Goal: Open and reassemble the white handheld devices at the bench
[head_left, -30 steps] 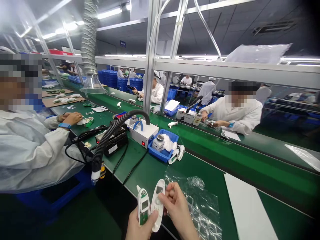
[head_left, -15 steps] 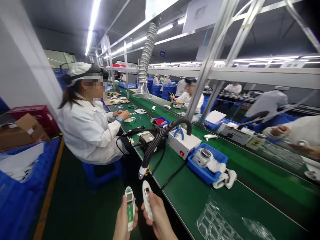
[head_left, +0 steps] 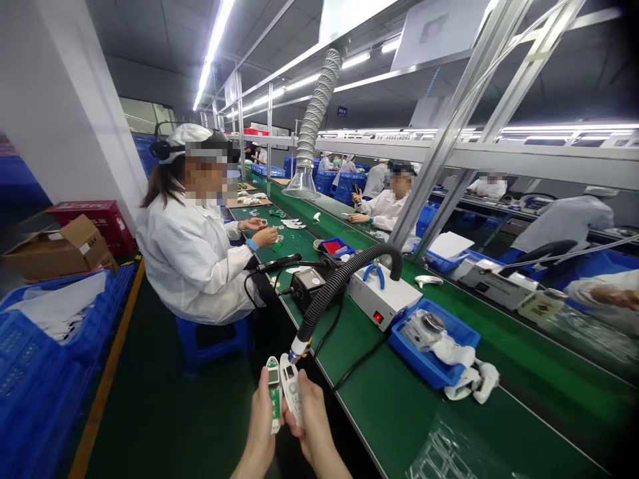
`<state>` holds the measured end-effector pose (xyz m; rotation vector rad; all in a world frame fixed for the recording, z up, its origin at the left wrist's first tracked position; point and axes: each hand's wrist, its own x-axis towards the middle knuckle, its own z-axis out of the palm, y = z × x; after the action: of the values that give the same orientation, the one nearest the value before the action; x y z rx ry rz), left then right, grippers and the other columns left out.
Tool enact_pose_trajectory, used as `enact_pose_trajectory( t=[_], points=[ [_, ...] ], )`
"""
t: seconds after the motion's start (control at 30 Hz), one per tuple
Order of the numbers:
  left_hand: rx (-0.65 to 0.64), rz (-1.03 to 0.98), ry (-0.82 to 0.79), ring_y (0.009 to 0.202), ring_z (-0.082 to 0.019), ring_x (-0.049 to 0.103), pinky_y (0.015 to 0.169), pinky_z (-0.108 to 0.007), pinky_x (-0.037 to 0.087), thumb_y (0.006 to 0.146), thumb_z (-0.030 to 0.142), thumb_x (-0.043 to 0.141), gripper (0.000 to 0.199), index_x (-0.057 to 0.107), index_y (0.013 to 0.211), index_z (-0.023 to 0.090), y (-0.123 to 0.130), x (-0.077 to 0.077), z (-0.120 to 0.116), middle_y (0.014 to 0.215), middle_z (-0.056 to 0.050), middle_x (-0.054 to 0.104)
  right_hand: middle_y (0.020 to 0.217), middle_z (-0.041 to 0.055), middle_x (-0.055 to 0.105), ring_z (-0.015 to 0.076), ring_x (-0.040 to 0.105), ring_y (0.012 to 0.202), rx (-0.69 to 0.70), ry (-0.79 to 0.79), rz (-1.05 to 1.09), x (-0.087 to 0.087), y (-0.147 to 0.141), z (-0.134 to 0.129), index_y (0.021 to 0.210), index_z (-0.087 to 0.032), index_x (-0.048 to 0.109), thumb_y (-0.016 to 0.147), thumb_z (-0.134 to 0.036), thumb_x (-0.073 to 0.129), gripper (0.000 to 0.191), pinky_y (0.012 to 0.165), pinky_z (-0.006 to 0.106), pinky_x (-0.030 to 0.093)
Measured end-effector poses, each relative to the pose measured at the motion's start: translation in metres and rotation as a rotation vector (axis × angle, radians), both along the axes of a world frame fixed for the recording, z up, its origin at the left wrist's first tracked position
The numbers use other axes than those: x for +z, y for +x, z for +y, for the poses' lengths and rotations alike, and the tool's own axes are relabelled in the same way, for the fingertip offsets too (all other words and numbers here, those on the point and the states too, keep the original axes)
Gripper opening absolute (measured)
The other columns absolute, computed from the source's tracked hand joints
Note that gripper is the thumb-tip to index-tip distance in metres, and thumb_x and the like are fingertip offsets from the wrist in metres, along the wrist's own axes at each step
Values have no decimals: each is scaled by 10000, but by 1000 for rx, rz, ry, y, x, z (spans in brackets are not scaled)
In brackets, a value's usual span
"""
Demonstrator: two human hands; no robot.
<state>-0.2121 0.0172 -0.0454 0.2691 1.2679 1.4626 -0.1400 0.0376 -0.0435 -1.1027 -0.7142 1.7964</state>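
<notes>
My left hand (head_left: pixel 260 416) is closed round a white half shell with a green circuit board (head_left: pixel 275 399) and a small grey screen in it. In my right hand (head_left: pixel 312 416) is the white front cover (head_left: pixel 291 391), which has a dark window and round button shapes. The two pieces stand side by side, upright, close together at the table's near edge. Just above the cover hangs the metal nozzle (head_left: pixel 295 352) of a black ribbed hose (head_left: pixel 339 287). Whether nozzle and cover touch, I cannot tell.
A white box with a red switch (head_left: pixel 382 296) stands on the green table (head_left: pixel 367 379). Right of it is a blue tray (head_left: pixel 429 366) with white parts. Clear plastic packing (head_left: pixel 444 452) lies nearer. A co-worker in white (head_left: pixel 194 246) sits at the left, near blue crates (head_left: pixel 40 379).
My hands have brought the two pieces closer together and up to the hose nozzle. The view has swung somewhat left. The seated co-worker's hands have risen off the table.
</notes>
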Motion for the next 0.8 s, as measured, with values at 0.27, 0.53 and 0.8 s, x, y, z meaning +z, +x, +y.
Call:
enact_pose_trajectory(
  t=[0.27, 0.53, 0.8],
  points=[
    [43, 39, -1, 366, -116, 458, 395, -227, 345, 678, 725, 571, 548, 560, 631, 178, -20, 9, -12, 433, 59, 487, 379, 10, 551, 65, 361, 229, 53, 5, -13, 4, -23, -4, 622, -161, 560, 682, -730, 583, 572, 245, 166, 127],
    [-100, 7, 26, 380, -70, 376, 362, -179, 255, 726, 700, 551, 547, 587, 702, 155, 1, 6, 8, 474, 66, 456, 413, 23, 553, 41, 338, 228, -18, -98, 73, -11, 42, -41, 595, -118, 598, 637, -759, 620, 643, 235, 150, 114],
    [-185, -57, -106, 456, -87, 428, 406, -192, 313, 768, 698, 511, 588, 624, 872, 130, 18, 17, -58, 586, 19, 539, 663, 98, 697, 154, 622, 510, -43, -182, 394, 1, 80, -94, 896, -84, 737, 618, -665, 735, 644, 467, 237, 479]
  ],
)
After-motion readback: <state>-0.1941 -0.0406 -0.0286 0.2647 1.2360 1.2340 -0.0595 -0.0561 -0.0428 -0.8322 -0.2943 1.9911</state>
